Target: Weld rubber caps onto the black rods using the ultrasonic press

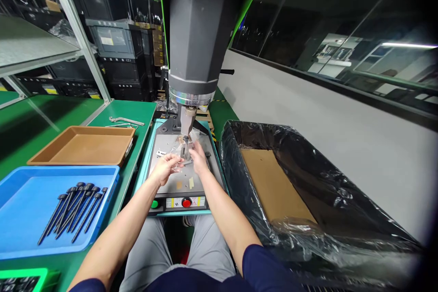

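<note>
Both hands are at a small metal fixture (185,151) on the grey base plate of a bench press (194,32). From the left, my left hand (165,169) pinches at the fixture's lower front, thumb and fingers together; what it holds is too small to name. On the other side, my right hand (199,159) has its fingers closed against the fixture's upper part, and their grip is partly hidden. A black knob-like head (185,138) stands in the fixture, right under the press's metal tool (187,118). Clear plastic shows around the fixture.
On the green bench to the left, a blue tray (20,232) holds several black-headed rods (77,210). Behind it are a brown tray (82,146) and a wrench (126,121). Green and red buttons (186,202) line the press's front. A bin lined with black plastic (308,159) stands right.
</note>
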{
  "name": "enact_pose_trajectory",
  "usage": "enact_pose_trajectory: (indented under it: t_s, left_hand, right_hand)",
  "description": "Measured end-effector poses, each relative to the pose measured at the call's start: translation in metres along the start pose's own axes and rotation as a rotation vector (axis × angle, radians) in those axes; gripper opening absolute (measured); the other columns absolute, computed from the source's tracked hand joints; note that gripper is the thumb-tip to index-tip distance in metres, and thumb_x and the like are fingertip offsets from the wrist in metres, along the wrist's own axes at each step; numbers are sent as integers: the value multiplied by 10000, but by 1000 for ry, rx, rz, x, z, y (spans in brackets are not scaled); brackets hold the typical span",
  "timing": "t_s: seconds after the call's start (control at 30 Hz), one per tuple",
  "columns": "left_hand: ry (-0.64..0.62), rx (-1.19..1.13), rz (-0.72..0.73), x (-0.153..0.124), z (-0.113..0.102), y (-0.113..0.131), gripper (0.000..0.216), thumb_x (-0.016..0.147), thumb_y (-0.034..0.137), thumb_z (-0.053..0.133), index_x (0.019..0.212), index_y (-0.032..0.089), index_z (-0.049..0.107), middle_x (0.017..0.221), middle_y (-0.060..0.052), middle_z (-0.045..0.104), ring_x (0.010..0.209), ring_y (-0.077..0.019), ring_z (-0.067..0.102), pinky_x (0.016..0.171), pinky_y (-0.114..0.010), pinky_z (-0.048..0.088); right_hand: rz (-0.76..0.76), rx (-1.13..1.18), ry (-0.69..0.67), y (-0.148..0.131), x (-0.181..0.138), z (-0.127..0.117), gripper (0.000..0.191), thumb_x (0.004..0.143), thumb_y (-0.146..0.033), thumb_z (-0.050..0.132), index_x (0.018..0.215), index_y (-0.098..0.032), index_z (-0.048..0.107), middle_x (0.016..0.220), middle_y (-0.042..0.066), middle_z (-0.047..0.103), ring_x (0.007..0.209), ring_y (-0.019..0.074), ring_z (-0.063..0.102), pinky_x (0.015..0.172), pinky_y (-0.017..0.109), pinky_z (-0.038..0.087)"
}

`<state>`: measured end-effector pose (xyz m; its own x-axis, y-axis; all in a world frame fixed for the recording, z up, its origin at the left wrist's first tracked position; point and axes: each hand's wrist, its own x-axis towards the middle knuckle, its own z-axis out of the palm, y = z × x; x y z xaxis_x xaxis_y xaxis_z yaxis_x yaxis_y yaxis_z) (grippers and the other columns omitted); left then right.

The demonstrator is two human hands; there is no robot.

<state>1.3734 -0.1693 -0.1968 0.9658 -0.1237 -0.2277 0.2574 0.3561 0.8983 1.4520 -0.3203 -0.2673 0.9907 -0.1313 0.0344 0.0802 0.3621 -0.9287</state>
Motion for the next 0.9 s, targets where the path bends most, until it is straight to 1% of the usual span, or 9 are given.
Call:
enact_pose_trajectory:
  t_s: [0.2,0.33,0.43,0.5,0.57,0.63,0.73,0.83,0.9]
  left_hand:
    - [-6,126,-3,5,-3,-12,354,592,400,846,713,141,636,894,-87,709,712,-141,647,617,-241,492]
    - [-17,173,-32,9,-5,-17,395,556,374,883,757,136,640,868,-91,704,732,-161,668,655,-263,499]
    - [-27,159,-49,12,-10,-14,477,563,369,891,913,146,655,945,-102,713,794,-178,687,706,-280,514]
    - [0,98,-42,16,-14,-10,517,594,405,870,987,150,653,975,-107,714,823,-179,687,730,-284,524]
    - [50,-1,-22,24,-17,-4,506,651,475,815,999,145,655,965,-108,712,821,-174,683,723,-282,532]
    - [106,-104,-16,32,-19,0,486,706,528,749,978,136,660,924,-103,705,790,-169,679,686,-274,536]
    - [204,-185,38,42,-16,3,395,700,431,774,926,130,653,783,-45,667,650,-117,637,589,-221,503]
    - [241,-169,171,42,-11,1,386,630,284,827,937,135,647,672,21,596,535,-63,547,504,-171,427]
    - [249,-146,225,40,-9,-2,464,616,272,830,1022,140,647,671,29,585,534,-59,533,489,-166,402]
  right_hand:
    - [73,263,206,-8,-16,-35,622,693,-229,652,1298,-297,521,1438,52,504,1295,210,499,1044,433,438]
    - [195,549,169,-28,-28,-60,324,869,-440,513,1115,-245,595,1366,95,562,1194,223,597,954,470,512]
    - [174,643,106,-34,-46,-77,536,893,-680,370,1015,-224,624,1332,121,587,1213,259,589,928,502,524]
    - [188,656,80,-35,-55,-81,592,843,-749,431,982,-211,633,1265,130,628,1198,280,597,901,494,537]
    - [253,626,91,-36,-58,-80,491,809,-670,599,917,-193,639,1110,118,690,1085,265,656,823,423,568]
    - [289,556,160,-38,-56,-76,303,763,-441,764,860,-183,638,899,62,714,874,197,703,688,299,568]
    - [227,453,242,-41,-55,-72,262,659,-187,829,843,-178,642,703,-12,671,630,111,654,515,184,485]
    - [159,394,252,-40,-61,-74,300,617,-183,840,839,-181,639,690,-21,666,590,101,634,460,165,452]
    - [146,375,259,-38,-67,-76,314,606,-197,845,839,-186,635,696,-22,669,586,103,632,453,167,455]
